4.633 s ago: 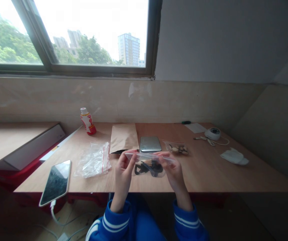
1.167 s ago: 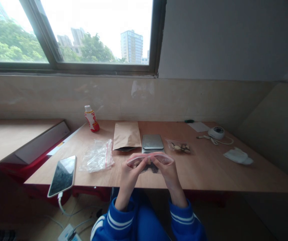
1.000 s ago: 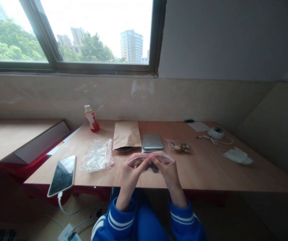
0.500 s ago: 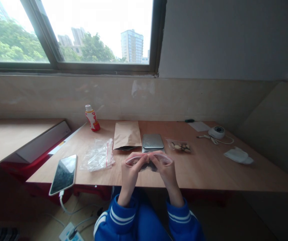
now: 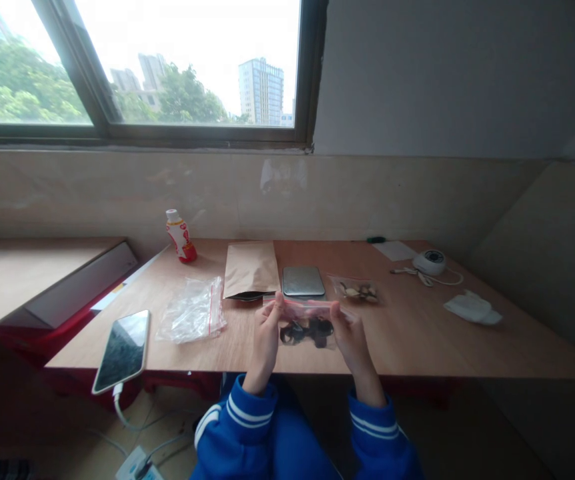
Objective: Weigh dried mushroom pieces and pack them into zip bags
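Fingers of the left hand [image 5: 266, 333] and right hand [image 5: 350, 335] pinched a thin, see-through bag [image 5: 307, 313] of dark, lumpy bits [image 5: 320, 328], above the wooden table [image 5: 407, 340] near its front edge; farther off sat a shiny metal square [image 5: 303, 281], a smooth brown bag [image 5: 251, 269] and a clear bag [image 5: 337, 281] of pale pieces [image 5: 354, 292]; the table stretched right to a crumpled white cloth [image 5: 471, 308].

The one camera sits on the person's head, facing forward and steeply enough down to catch the blue lap [image 5: 295, 440], with the left hand [image 5: 266, 339] and right hand [image 5: 353, 340] close. Its wide view crosses the worktop [image 5: 417, 343] to the wall [image 5: 442, 80] and window [image 5: 192, 60].
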Demonstrator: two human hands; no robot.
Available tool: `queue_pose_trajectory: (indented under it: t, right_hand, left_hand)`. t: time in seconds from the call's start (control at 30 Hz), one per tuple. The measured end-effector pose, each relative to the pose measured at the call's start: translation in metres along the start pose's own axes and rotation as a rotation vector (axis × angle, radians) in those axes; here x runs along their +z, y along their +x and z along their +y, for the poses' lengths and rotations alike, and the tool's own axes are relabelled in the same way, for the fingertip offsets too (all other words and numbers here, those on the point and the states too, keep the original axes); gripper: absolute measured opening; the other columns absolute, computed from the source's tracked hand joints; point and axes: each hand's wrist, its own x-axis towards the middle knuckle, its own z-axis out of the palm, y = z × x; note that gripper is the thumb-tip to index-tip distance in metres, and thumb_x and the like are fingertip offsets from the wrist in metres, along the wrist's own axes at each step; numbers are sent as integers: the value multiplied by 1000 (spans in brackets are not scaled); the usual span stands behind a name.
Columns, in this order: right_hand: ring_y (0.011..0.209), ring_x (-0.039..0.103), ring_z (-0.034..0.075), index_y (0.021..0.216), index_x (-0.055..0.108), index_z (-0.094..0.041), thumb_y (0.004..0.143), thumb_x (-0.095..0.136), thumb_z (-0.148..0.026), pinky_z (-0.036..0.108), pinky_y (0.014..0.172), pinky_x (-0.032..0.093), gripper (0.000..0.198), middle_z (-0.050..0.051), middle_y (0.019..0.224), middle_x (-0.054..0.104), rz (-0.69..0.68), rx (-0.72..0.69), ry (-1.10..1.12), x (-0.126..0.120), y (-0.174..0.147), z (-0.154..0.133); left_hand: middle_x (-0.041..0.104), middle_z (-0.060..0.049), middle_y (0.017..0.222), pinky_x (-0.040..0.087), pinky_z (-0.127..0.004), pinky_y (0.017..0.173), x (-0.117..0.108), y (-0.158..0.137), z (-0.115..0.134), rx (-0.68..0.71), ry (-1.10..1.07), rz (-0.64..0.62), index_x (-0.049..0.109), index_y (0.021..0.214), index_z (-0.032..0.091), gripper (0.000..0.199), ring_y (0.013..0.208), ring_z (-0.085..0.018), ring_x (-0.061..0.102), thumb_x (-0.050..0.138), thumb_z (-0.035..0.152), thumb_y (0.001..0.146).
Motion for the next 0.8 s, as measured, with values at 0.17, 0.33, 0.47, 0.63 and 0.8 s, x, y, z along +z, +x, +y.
queue_pose_trajectory:
  t: [0.17, 0.33, 0.47, 0.63, 0.8]
  right_hand:
    - [66, 70, 22, 70, 74, -17, 88, 38, -66, 34, 69, 56, 63, 9, 66, 73, 26, 100, -56, -25, 0, 11]
    - [62, 69, 23, 97, 70, -12, 82, 53, -63, 32, 59, 54, 56, 9, 69, 72, 211, 200, 36, -66, 25, 38]
    - [73, 70, 28, 91, 70, -11, 79, 44, -73, 36, 65, 55, 67, 13, 75, 72, 377, 155, -288, -115, 60, 71]
    - [109, 57, 39, 111, 60, -5, 79, 44, -70, 54, 90, 45, 74, 28, 112, 63, 581, 74, -754, -134, 63, 98]
    - [131, 39, 36, 130, 50, -16, 88, 43, -53, 57, 102, 34, 57, 21, 141, 43, 378, -113, -1122, -107, 30, 117]
  left_hand:
    - [69, -8, 65, 50, -27, 61, 3, 3, -13, -77, 78, -31, 68, 66, 13, 59, 66, -19, 65, 43, 65, 84]
    - [71, -12, 85, 47, -25, 49, -1, 12, -23, -123, 93, -190, 67, 100, 12, 64, 66, -19, 65, 33, 64, 87]
    - [71, -13, 99, 51, -28, 65, -24, 26, -27, -21, 286, -129, 64, 106, 14, 46, 83, -20, 67, 38, 48, 91]
    - [64, -12, 118, 43, -41, 99, -63, 53, -32, 320, 772, 37, 62, 112, 17, 38, 114, -24, 57, 44, 10, 79]
    - [42, -12, 147, 25, -51, 112, -101, 81, -34, 380, 1243, 78, 54, 130, 20, 65, 137, -31, 34, 41, -2, 70]
